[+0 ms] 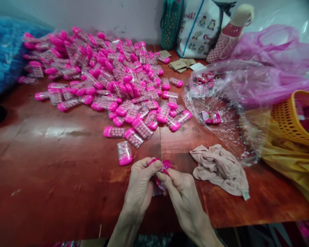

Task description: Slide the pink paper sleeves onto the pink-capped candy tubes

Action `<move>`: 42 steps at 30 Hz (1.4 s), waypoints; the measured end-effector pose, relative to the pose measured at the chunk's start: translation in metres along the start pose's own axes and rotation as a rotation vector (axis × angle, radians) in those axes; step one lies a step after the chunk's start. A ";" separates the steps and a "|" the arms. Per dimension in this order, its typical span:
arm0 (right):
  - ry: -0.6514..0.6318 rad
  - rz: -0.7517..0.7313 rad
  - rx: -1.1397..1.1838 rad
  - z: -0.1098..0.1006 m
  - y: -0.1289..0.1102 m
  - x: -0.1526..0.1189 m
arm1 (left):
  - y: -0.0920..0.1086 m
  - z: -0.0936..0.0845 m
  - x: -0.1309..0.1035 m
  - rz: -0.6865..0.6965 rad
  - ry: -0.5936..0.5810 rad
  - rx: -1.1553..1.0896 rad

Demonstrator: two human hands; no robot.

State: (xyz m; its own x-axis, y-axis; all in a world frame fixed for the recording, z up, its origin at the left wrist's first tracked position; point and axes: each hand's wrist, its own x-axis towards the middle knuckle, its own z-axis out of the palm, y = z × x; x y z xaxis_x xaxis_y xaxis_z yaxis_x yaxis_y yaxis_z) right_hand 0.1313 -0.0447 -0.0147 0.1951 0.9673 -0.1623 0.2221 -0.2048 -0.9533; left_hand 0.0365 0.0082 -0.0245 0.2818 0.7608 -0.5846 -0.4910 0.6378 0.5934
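Near the table's front edge, my left hand [141, 181] and my right hand [183, 192] meet, thumbs and fingers pinched on a small glossy pink wrapper [166, 165]. The fingers cover much of it, and a clear, shiny part hangs below between the hands. Just beyond my left hand, a clear box with a pink cap and pale pink balls [125, 153] lies on the table. Behind it spreads a large heap of similar pink-capped boxes [110, 72].
A beige cloth [221, 168] lies to the right of my hands. Farther right are clear plastic [236, 127] with pink packets, a yellow basket [285, 115] and pink bags [270, 51]. A white bag [199, 29] stands at the wall; blue plastic [10, 51] is far left.
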 end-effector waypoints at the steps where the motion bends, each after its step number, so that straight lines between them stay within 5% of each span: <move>1: -0.005 0.046 0.026 -0.002 0.000 0.001 | 0.001 -0.001 0.001 0.017 0.005 0.001; 4: 0.062 0.153 0.091 -0.004 0.001 0.003 | 0.006 -0.003 0.004 0.113 0.066 0.008; 10: 0.115 0.040 0.034 0.008 0.007 0.001 | 0.004 -0.010 0.008 0.309 0.181 0.050; 17: 0.143 0.114 0.096 0.011 0.011 0.006 | -0.001 -0.015 0.007 0.502 0.211 0.237; 23: 0.114 0.147 0.224 0.009 0.012 0.009 | -0.001 -0.020 0.011 0.498 0.218 0.293; 30: 0.105 0.244 0.314 0.018 0.014 0.016 | -0.001 -0.026 0.012 0.656 0.342 0.342; 37: 0.141 0.018 -0.044 0.015 0.017 0.019 | 0.014 -0.021 0.009 0.351 -0.084 0.249; 39: 0.093 -0.017 -0.086 0.011 0.012 0.017 | 0.018 -0.018 0.009 0.315 -0.026 0.250; 42: 0.028 0.001 -0.120 0.001 0.004 0.021 | 0.024 -0.018 0.012 0.294 0.220 0.107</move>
State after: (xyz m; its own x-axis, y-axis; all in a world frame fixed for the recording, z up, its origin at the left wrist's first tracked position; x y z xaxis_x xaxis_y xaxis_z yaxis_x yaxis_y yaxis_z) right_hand 0.1356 -0.0253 -0.0223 0.2220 0.9628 -0.1544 0.3343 -0.2239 -0.9155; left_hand 0.0136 0.0304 -0.0275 -0.0475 0.8765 -0.4791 -0.4321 0.4144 0.8010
